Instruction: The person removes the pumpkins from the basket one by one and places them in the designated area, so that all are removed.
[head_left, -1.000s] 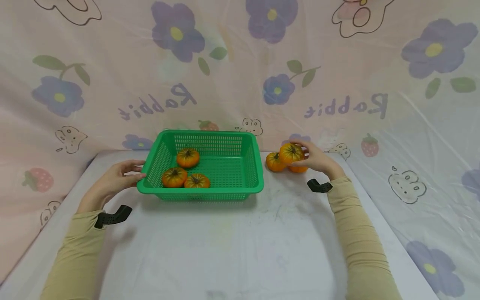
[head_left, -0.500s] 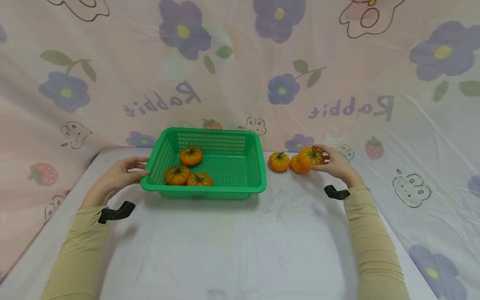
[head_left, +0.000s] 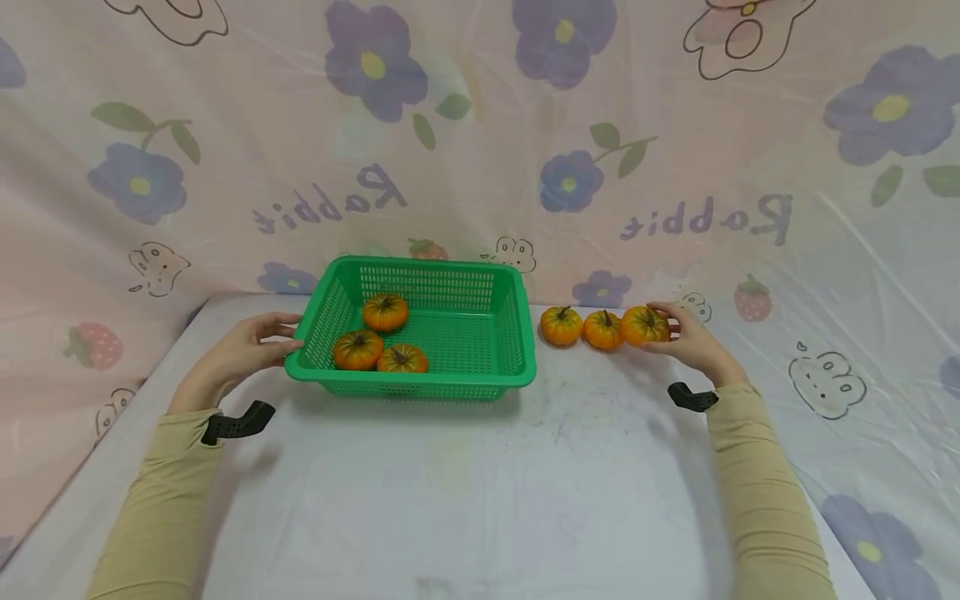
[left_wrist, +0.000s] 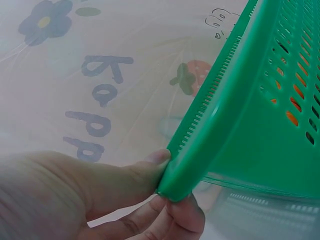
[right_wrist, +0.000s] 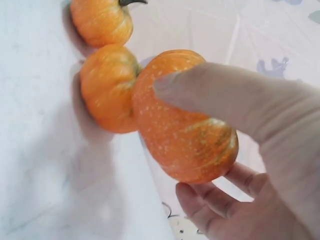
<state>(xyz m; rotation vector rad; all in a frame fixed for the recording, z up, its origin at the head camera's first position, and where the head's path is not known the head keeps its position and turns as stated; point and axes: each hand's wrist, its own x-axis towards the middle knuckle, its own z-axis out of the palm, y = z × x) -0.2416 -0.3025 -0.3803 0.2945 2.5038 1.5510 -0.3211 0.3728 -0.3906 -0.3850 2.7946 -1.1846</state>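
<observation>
A small orange pumpkin is held in my right hand, thumb across one side and fingertips at the other. Two similar pumpkins stand left of it in a row: one pumpkin right beside the held one, another pumpkin further left. My left hand pinches the left rim of a green plastic basket, thumb on the outer edge and fingers beneath, as the left wrist view shows. Inside the basket lie three pumpkins: one at the back, two near the front.
The white table runs under the basket and pumpkins. Close behind them hangs a pale curtain printed with flowers and rabbits, which also rises on both sides. A black wrist mount sits at the left cuff, another mount at the right.
My right hand has carried its pumpkin rightward and down, from over the other two to the right end of their row. The left hand stays at the basket rim; the view has shifted slightly.
</observation>
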